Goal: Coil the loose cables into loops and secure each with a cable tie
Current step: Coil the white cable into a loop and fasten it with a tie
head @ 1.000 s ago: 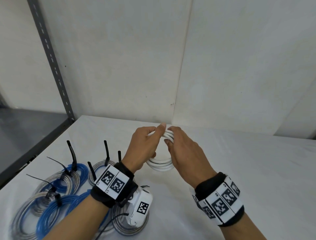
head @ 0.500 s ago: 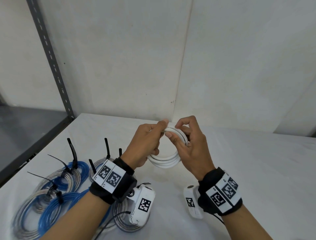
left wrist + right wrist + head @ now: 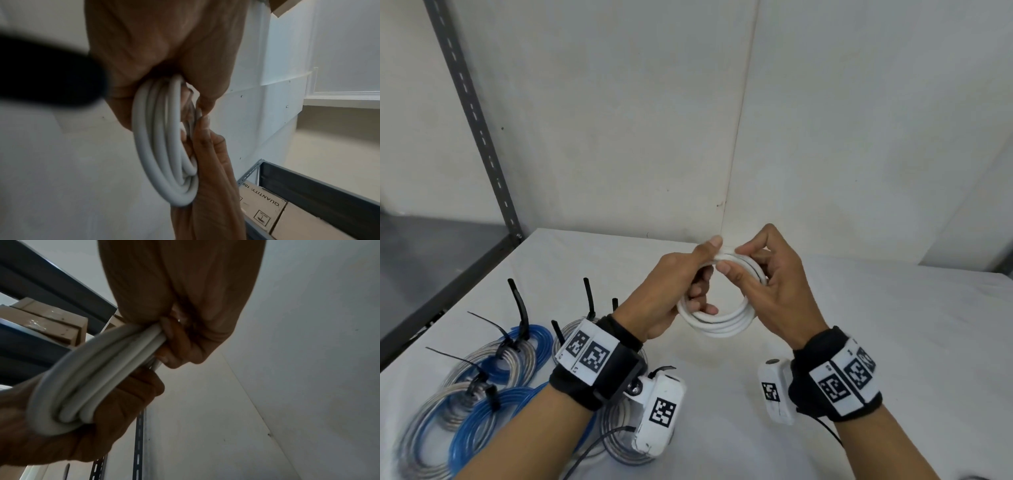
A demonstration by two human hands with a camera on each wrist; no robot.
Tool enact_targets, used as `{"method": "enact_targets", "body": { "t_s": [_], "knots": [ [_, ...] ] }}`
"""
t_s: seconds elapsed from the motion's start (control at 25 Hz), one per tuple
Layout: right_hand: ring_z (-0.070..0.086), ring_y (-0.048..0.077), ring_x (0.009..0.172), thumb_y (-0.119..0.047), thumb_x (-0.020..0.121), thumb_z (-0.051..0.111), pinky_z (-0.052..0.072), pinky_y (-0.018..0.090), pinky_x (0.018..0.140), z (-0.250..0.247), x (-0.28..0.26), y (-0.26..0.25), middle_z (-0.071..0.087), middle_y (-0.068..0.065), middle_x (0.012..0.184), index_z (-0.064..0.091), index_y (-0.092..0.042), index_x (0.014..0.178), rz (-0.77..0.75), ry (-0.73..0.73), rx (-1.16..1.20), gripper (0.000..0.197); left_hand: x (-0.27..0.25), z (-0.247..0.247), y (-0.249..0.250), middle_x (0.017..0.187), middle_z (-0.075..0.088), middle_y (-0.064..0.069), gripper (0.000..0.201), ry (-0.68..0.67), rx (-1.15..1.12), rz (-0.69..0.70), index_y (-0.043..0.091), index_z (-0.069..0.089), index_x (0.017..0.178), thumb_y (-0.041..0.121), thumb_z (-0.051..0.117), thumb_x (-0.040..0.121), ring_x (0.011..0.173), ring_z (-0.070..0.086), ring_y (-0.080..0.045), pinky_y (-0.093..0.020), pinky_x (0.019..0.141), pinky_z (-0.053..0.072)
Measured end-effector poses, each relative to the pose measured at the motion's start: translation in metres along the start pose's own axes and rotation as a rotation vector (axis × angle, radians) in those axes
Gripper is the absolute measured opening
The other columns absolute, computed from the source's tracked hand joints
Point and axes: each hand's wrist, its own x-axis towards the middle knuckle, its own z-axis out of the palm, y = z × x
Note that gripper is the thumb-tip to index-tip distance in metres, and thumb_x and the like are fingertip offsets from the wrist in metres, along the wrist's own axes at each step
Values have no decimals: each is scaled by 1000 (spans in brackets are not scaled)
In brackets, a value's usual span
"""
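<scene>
Foreground, left: coiled bundles of smooth blue and clear-silver tubing-like cable [image 3: 465, 394] lying flat on the white table surface [image 3: 893, 342], each cinched by thin black plastic cable ties [image 3: 518, 308] whose stiff tails stand upward
Wrists: black fabric wrist bands [image 3: 599, 370] carrying square black-and-white printed markers, with white plastic camera housings [image 3: 659, 411] hanging beneath
Left hand [image 3: 671, 291]: fingers curled through the centre of the ring, thumb pressed on its upper arc, gripping the stacked turns
Task object: round coil of thick, smooth white cable [image 3: 719, 325], several turns lying side by side, held above the table between both hands, near mid-table
Right hand [image 3: 774, 294]: thumb and forefinger pinching the top of the coil beside the left thumb; remaining fingers bent behind the right arc
Background: matt white wall panels [image 3: 619, 120] with a vertical seam; a grey perforated metal shelving upright [image 3: 476, 116] at left
</scene>
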Motion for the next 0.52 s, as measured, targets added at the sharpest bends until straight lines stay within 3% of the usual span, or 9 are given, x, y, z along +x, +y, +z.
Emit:
{"method": "enact_targets", "body": {
  "t_s": [0.24,0.44,0.52],
  "knots": [
    [54,6,57,-27,87,78,42,20,59,-6,-4,-8,66,2,71,49,-18,90,21,-86,-9,30,-4,4,2,58,15,2,50,-46,-50,-117,19,38,62,47,61,97,41,16,-11,-24,46,41],
    [55,10,57,-30,89,77,44,27,58,-25,-13,-10,69,2,71,50,-17,99,163,-85,-47,31,-3,23,3,55,19,5,45,-83,-60,-141,18,41,68,46,61,98,40,20,-10,-22,44,40],
    [58,11,57,-32,96,67,46,26,53,-44,-23,-15,70,6,79,53,-16,107,251,-72,-49,24,-3,38,4,56,20,5,45,-93,-23,-146,19,41,68,45,61,98,39,20,-10,-22,43,40]
  ]
}}
